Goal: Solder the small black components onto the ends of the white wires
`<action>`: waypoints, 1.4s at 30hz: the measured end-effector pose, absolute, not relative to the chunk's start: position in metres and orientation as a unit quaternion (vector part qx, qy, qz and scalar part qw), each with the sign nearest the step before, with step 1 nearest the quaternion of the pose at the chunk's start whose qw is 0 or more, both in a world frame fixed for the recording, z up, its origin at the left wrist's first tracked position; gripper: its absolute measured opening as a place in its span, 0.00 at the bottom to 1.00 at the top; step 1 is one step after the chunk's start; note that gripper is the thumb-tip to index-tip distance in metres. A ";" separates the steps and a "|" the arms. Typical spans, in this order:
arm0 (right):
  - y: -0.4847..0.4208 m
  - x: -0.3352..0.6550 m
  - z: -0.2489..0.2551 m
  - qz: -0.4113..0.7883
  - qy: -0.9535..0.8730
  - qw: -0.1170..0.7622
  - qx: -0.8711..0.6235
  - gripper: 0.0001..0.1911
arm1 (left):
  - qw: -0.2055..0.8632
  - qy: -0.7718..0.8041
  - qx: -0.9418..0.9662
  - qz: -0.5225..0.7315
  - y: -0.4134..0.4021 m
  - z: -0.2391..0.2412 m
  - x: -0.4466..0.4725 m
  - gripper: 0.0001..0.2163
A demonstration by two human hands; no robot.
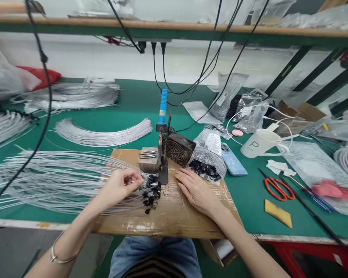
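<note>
While the blue-handled soldering iron point(162, 106) stood upright above the cardboard point(188, 222), the left hand point(113, 187) was in front of it and to its left, over the heap of pale wires point(60, 177). Those wires ran away leftward from the iron, their black end pieces point(152, 193) bunched near its foot. The left thumb and forefinger were close together at the tips; whether they had a wire between them, I could not tell. To the iron's right, the right hand point(195, 193) lay on the cardboard, fingers outstretched with nothing seen gripped, the tips just in front of the small fan point(179, 148). Further right of the iron was a bag of black parts point(217, 164).

As I judged it, the step in hand was singling out one wire by its black-tipped end. The next move called for a sure pinch, no snagging of neighbours, and fingers clear of the iron's probably hot end.
</note>
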State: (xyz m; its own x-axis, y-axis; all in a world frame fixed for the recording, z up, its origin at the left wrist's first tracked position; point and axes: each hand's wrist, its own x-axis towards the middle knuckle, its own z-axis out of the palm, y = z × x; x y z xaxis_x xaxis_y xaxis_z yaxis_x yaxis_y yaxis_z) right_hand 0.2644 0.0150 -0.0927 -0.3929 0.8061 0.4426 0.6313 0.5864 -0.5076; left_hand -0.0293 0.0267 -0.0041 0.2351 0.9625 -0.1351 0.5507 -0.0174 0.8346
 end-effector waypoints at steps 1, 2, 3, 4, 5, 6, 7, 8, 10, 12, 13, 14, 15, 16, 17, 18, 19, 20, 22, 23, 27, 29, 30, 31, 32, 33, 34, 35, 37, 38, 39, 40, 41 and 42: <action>0.010 0.268 -0.092 0.127 -0.825 0.329 -0.442 0.18 | 0.421 0.567 0.664 0.246 0.031 -0.002 -0.029 0.14; 0.004 0.272 -0.091 0.123 -0.824 0.325 -0.448 0.18 | 0.428 0.567 0.660 0.244 0.035 -0.001 -0.030 0.15; -0.001 0.277 -0.089 0.120 -0.822 0.322 -0.454 0.18 | 0.435 0.567 0.656 0.243 0.039 0.000 -0.029 0.15; -0.006 0.280 -0.087 0.117 -0.818 0.323 -0.460 0.17 | 0.441 0.567 0.653 0.241 0.043 0.000 -0.029 0.16; -0.009 0.284 -0.085 0.113 -0.813 0.327 -0.468 0.16 | 0.445 0.570 0.649 0.238 0.047 0.000 -0.029 0.16; -0.010 0.286 -0.083 0.109 -0.805 0.332 -0.479 0.16 | 0.447 0.574 0.645 0.233 0.049 0.000 -0.028 0.16; -0.009 0.289 -0.081 0.105 -0.796 0.339 -0.491 0.15 | 0.448 0.581 0.640 0.228 0.051 -0.001 -0.026 0.16; -0.008 0.290 -0.080 0.103 -0.786 0.346 -0.502 0.15 | 0.449 0.588 0.635 0.223 0.053 -0.001 -0.025 0.16; -0.007 0.291 -0.079 0.098 -0.764 0.363 -0.524 0.15 | 0.451 0.598 0.625 0.219 0.053 -0.002 -0.021 0.16; -0.011 0.289 -0.077 0.090 -0.743 0.385 -0.540 0.16 | 0.459 0.600 0.617 0.222 0.051 -0.004 -0.018 0.15; -0.014 0.286 -0.075 0.085 -0.728 0.399 -0.551 0.17 | 0.464 0.599 0.612 0.224 0.049 -0.005 -0.016 0.14; -0.019 0.281 -0.073 0.084 -0.712 0.412 -0.561 0.18 | 0.470 0.600 0.606 0.226 0.047 -0.008 -0.015 0.13; -0.024 0.274 -0.070 0.088 -0.696 0.427 -0.571 0.19 | 0.475 0.601 0.600 0.231 0.045 -0.010 -0.013 0.13; -0.028 0.265 -0.066 0.116 -0.670 0.446 -0.583 0.20 | 0.479 0.601 0.595 0.237 0.042 -0.013 -0.012 0.12; -0.033 0.255 -0.063 0.160 -0.648 0.463 -0.584 0.20 | 0.480 0.601 0.591 0.243 0.040 -0.016 -0.012 0.12; -0.036 0.243 -0.060 0.206 -0.624 0.478 -0.582 0.20 | 0.479 0.600 0.591 0.249 0.038 -0.018 -0.011 0.11; -0.038 0.231 -0.058 0.261 -0.584 0.473 -0.606 0.18 | 0.476 0.599 0.592 0.252 0.036 -0.020 -0.011 0.10; -0.040 0.219 -0.056 0.286 -0.563 0.485 -0.605 0.16 | 0.472 0.599 0.596 0.253 0.035 -0.022 -0.010 0.10; -0.040 0.198 -0.053 0.324 -0.532 0.503 -0.600 0.14 | 0.462 0.598 0.604 0.251 0.032 -0.022 -0.009 0.09; -0.040 0.190 -0.052 0.337 -0.513 0.504 -0.608 0.14 | 0.456 0.598 0.609 0.251 0.031 -0.022 -0.008 0.09; -0.035 0.179 -0.047 0.330 -0.499 0.480 -0.642 0.06 | 0.437 0.591 0.627 0.260 0.030 -0.019 -0.003 0.08; -0.031 0.182 -0.045 0.314 -0.532 0.463 -0.636 0.07 | 0.431 0.588 0.631 0.264 0.030 -0.018 -0.001 0.08; -0.029 0.184 -0.045 0.308 -0.552 0.459 -0.625 0.09 | 0.429 0.587 0.633 0.265 0.030 -0.018 0.000 0.08; -0.026 0.186 -0.046 0.304 -0.571 0.458 -0.610 0.10 | 0.428 0.585 0.635 0.266 0.030 -0.018 0.000 0.08; -0.024 0.188 -0.046 0.300 -0.588 0.460 -0.594 0.10 | 0.427 0.583 0.638 0.266 0.030 -0.017 0.001 0.08; -0.021 0.189 -0.047 0.298 -0.600 0.465 -0.578 0.10 | 0.426 0.579 0.641 0.267 0.030 -0.016 0.001 0.08; -0.020 0.189 -0.049 0.300 -0.605 0.472 -0.567 0.09 | 0.425 0.577 0.644 0.267 0.031 -0.016 0.001 0.08; -0.018 0.189 -0.050 0.306 -0.603 0.479 -0.559 0.09 | 0.424 0.574 0.647 0.268 0.031 -0.015 0.002 0.08; -0.017 0.187 -0.051 0.329 -0.586 0.496 -0.550 0.09 | 0.419 0.567 0.654 0.273 0.033 -0.013 0.004 0.08; -0.016 0.185 -0.050 0.345 -0.573 0.504 -0.547 0.09 | 0.416 0.564 0.658 0.276 0.034 -0.012 0.005 0.08; -0.017 0.183 -0.049 0.361 -0.559 0.511 -0.545 0.10 | 0.412 0.560 0.662 0.281 0.035 -0.011 0.006 0.08; -0.017 0.181 -0.048 0.375 -0.543 0.516 -0.546 0.09 | 0.407 0.555 0.666 0.288 0.035 -0.010 0.008 0.08; -0.018 0.179 -0.046 0.385 -0.528 0.520 -0.550 0.09 | 0.402 0.549 0.671 0.295 0.036 -0.010 0.009 0.08; -0.018 0.176 -0.044 0.391 -0.514 0.521 -0.558 0.09 | 0.398 0.544 0.674 0.302 0.036 -0.009 0.010 0.08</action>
State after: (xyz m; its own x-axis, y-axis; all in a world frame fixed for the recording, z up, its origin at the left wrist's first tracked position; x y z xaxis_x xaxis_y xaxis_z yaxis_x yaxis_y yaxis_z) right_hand 0.1764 -0.0184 -0.0444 0.1654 0.9811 0.1003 0.1665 0.0724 -0.9834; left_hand 0.0097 0.0360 -0.0094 0.2246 0.9741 -0.0256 0.4931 -0.0909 0.8652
